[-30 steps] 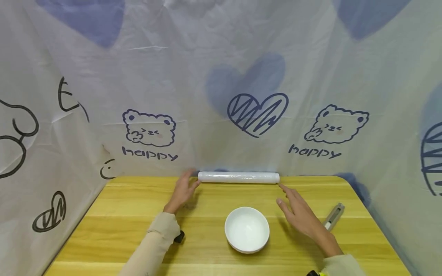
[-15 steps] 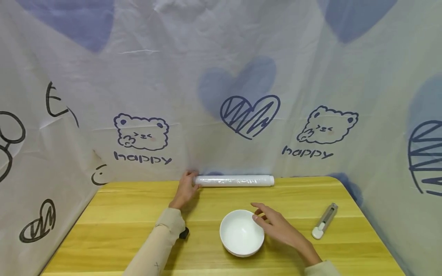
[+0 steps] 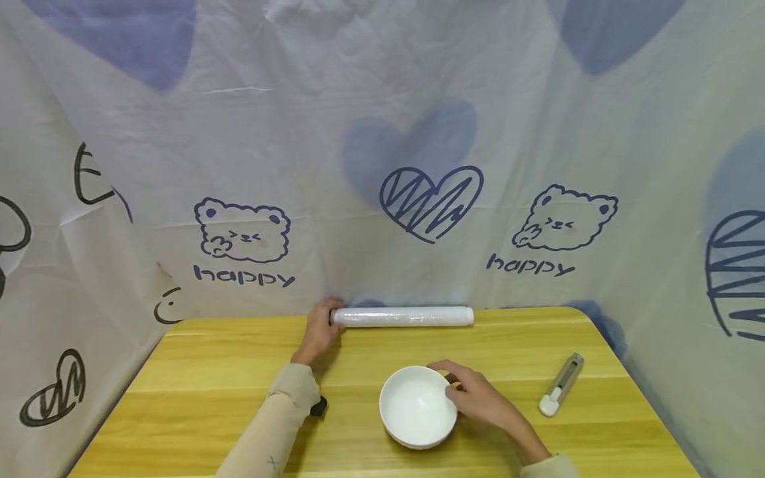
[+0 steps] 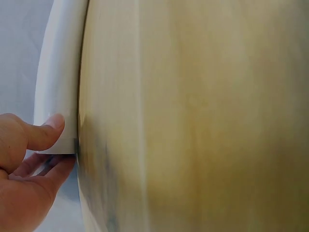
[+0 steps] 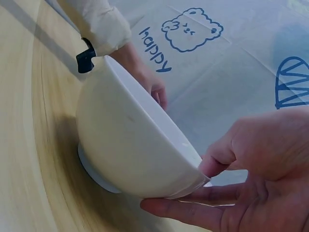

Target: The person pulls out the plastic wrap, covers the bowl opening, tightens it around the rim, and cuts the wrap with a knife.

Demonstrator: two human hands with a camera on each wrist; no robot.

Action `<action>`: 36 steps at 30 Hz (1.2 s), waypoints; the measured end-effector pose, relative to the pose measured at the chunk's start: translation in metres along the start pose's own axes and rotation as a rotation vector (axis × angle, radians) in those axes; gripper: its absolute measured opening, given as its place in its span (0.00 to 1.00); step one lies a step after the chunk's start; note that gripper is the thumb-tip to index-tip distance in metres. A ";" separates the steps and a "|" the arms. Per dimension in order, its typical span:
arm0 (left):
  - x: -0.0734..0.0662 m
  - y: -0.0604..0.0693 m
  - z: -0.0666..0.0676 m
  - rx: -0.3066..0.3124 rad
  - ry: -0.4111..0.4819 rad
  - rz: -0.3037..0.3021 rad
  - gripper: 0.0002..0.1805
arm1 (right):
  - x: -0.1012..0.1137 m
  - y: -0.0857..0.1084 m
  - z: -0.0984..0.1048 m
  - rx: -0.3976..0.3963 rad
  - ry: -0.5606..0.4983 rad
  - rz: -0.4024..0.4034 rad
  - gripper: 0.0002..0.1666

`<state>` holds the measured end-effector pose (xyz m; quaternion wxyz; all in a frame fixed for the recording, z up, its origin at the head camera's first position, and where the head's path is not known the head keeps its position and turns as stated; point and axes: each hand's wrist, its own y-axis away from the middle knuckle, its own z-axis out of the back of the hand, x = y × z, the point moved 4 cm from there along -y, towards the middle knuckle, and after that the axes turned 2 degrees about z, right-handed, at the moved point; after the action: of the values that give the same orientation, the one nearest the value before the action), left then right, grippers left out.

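Note:
A white roll of cling film (image 3: 403,317) lies along the table's back edge. My left hand (image 3: 319,332) grips its left end; in the left wrist view the thumb (image 4: 53,126) presses on the roll's side and the fingers curl at its end. Nearer the front stands a white bowl (image 3: 412,411), upright, its inside bare. At its right rim my right hand (image 3: 481,398) pinches it. The right wrist view has the thumb at the rim of the bowl (image 5: 130,130) and the fingers (image 5: 186,210) against its outer wall.
A grey and white utility knife (image 3: 562,385) lies at the right of the wooden table (image 3: 209,392). A printed cloth (image 3: 352,252) hangs close behind the table's back edge and along both sides. A small black device sits at the left wrist.
My left hand has closed round the left end of the roll. My right hand has left the roll's right end, moved left and towards me, and taken the bowl's rim.

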<state>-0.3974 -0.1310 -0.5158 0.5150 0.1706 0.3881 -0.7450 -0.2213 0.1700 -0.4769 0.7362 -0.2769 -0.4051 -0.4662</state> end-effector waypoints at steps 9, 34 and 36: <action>0.003 -0.001 0.004 0.008 -0.003 -0.025 0.18 | -0.002 -0.006 -0.004 -0.181 -0.017 -0.109 0.25; 0.017 -0.004 0.013 0.215 0.159 -0.042 0.16 | -0.014 -0.039 -0.009 -0.315 -0.138 -0.214 0.29; 0.019 -0.004 0.014 0.230 0.173 -0.042 0.16 | -0.015 -0.041 -0.008 -0.316 -0.154 -0.213 0.29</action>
<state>-0.4069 -0.1526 -0.5178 0.4411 0.2841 0.3468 -0.7775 -0.2596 0.1532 -0.4924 0.5969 -0.3792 -0.4089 -0.5768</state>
